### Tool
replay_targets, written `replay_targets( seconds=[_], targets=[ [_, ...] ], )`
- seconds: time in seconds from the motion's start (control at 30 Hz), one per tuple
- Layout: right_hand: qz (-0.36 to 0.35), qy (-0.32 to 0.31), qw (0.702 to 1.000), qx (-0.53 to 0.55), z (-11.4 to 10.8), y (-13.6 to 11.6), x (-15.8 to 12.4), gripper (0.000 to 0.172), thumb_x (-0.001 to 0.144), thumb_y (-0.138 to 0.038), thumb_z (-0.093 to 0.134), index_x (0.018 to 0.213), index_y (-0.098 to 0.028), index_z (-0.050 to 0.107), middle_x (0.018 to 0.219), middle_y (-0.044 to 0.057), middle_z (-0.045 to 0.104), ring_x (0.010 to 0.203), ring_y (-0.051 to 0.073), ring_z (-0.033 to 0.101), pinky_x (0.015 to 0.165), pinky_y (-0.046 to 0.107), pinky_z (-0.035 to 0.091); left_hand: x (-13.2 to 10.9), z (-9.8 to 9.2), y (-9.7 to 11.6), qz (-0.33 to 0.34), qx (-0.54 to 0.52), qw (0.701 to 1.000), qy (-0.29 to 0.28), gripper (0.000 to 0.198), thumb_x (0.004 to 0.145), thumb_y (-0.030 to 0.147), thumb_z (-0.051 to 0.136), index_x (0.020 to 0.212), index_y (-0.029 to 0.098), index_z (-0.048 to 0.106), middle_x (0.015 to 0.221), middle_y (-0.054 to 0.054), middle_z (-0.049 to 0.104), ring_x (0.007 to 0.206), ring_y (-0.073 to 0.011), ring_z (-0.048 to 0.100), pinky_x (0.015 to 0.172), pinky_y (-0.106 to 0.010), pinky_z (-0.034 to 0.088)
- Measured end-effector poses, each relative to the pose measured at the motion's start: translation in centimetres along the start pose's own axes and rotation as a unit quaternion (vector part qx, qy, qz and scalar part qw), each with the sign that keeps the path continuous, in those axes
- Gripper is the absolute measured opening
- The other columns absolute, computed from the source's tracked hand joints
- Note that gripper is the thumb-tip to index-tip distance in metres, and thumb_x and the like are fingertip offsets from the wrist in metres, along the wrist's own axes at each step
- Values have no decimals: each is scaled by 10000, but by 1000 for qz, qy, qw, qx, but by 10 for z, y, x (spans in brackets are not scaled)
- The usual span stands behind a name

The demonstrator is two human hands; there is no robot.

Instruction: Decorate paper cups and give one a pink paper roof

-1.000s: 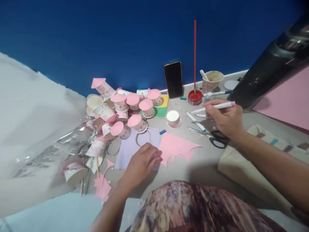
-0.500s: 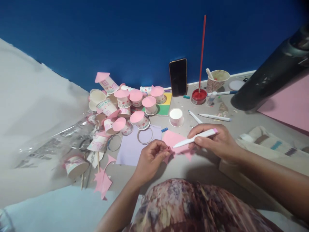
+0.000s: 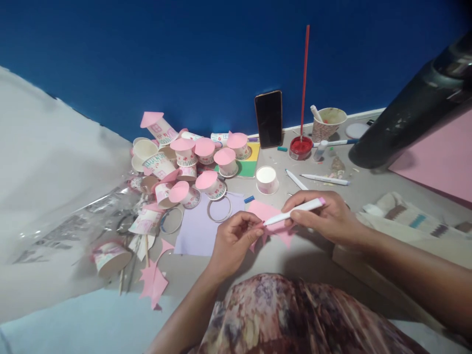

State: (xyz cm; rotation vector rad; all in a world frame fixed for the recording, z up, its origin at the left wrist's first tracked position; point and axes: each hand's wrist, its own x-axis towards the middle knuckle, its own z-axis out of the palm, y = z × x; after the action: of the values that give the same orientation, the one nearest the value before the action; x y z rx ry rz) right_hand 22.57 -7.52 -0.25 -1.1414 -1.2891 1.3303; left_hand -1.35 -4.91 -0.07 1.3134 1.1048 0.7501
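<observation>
My right hand (image 3: 320,214) is closed around a white felt-tip marker (image 3: 295,211) with a pink rear end. The marker slants down to the left, its tip meeting the fingertips of my left hand (image 3: 236,236). Thumb and fingers of the left hand are pinched together; a small reddish spot shows there, too small to name. Beneath both hands lies a cut piece of pink paper (image 3: 263,209) with jagged edges. A small white paper cup (image 3: 267,180) stands upside down just beyond it.
Decorated paper cups with pink paper roofs (image 3: 184,147) crowd the left side. A lilac sheet (image 3: 195,226) lies before them. Behind stand a phone (image 3: 268,118) and a red paint pot (image 3: 300,147) holding a tall red stick. A dark bottle (image 3: 398,118) leans in at right.
The marker tip has come to my left fingertips, where a small gap was before. The whole view has shifted slightly; the things on the table look unmoved.
</observation>
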Motion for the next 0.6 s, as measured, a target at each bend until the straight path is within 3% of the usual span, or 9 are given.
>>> replay_targets(
  seconds=[0.3,0.43,0.6],
  targets=[
    [24,53,995,78,12,18,6,342,859,-485,772,922,-150,782,689,71,781,532,162,702,452,234,576,9,16,-9,88,63,989,103,36,792,223,789,822,203,784,802,-30,786,759,-182,716,713,-289,555],
    [39,53,994,91,4,19,12,357,857,-500,781,945,-154,781,727,73,790,548,137,679,466,215,579,20,21,0,101,88,986,98,47,822,245,762,837,213,792,800,-29,799,760,-194,737,711,-298,570],
    [-14,135,988,72,0,10,13,323,887,-495,748,922,-174,765,679,41,765,516,125,637,421,196,523,37,30,19,172,141,972,72,41,832,218,753,809,226,786,782,-13,798,736,-182,733,696,-276,560]
  ],
)
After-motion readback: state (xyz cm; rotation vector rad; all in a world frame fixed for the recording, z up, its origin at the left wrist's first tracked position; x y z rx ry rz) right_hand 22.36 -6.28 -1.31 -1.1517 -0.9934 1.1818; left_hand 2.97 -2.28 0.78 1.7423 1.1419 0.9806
